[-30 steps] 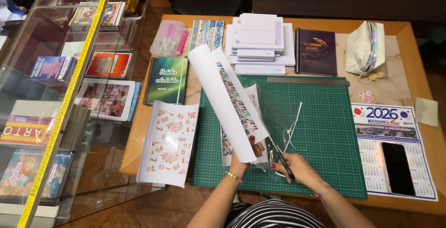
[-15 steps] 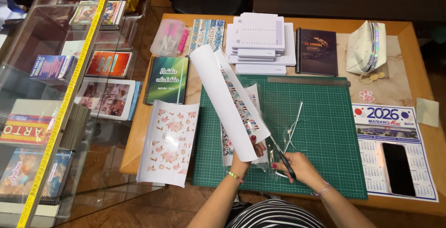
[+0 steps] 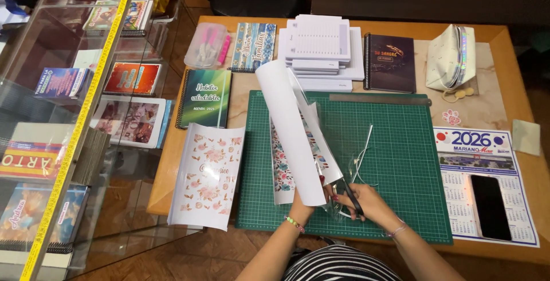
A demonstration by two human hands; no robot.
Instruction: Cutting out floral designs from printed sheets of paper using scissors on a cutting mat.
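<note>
scissors [image 3: 350, 196] in right hand [image 3: 366, 203], left hand [image 3: 302, 205] holding curled sheet [image 3: 289, 132]

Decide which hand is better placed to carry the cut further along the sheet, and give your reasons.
Probably the right hand: it already grips the scissors at the edge of the curled sheet. The left hand holds that sheet up.

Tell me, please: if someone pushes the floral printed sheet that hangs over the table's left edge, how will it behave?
The floral printed sheet is probably floppy and light: its bottom end curls up. It likely slides easily on the smooth wooden table. Because part overhangs the edge, a push outward might drop it.
</note>
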